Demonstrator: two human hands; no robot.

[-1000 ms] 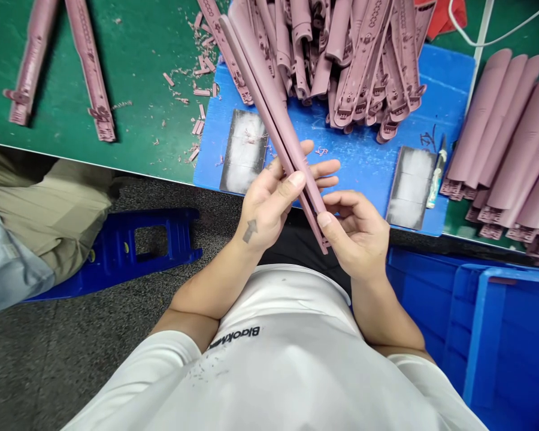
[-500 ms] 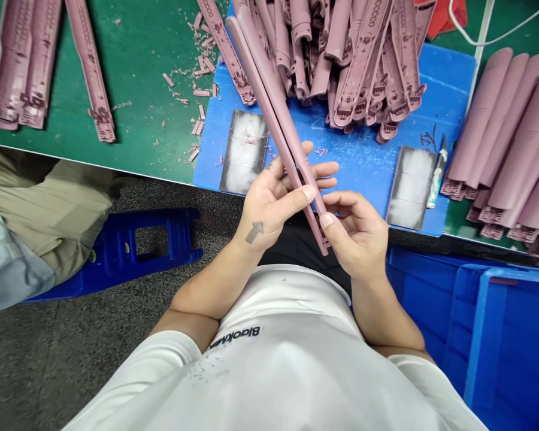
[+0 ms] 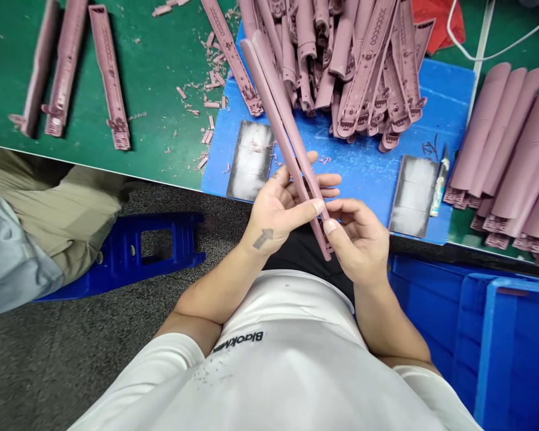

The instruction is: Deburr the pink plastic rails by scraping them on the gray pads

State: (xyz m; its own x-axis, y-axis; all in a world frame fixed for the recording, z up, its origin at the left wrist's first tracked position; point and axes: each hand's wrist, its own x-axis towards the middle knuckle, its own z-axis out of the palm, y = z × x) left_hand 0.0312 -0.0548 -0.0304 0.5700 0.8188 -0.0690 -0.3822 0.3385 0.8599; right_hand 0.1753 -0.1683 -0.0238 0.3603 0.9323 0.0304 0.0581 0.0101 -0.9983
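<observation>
A long, narrow pink plastic housing (image 3: 276, 123) with a gap running along its length slants across the front of the blue board. My left hand (image 3: 281, 206) cradles its lower part, thumb pressed on top and fingers beneath. Near its lower end, my right hand (image 3: 357, 236) pinches it between thumb and fingers. Behind its far end lies a pile of similar pink housings (image 3: 363, 78). A pink shell (image 3: 233, 57) lies at the pile's left side, open face up.
On the blue board (image 3: 354, 173) are two dark-edged pads (image 3: 250, 160) (image 3: 413, 196) and a knife (image 3: 439, 187). Pink scraps (image 3: 213, 78) litter the green table (image 3: 161, 120). Pink shells (image 3: 480, 131) line the right. Blue crates (image 3: 516, 347) stand below; someone's leg (image 3: 49, 215) rests over a blue stool (image 3: 161, 239).
The view has shifted slightly, so the table appears lower and further right. At far left, one pink shell has turned onto its side, apart from its neighbour. My grip looks the same.
</observation>
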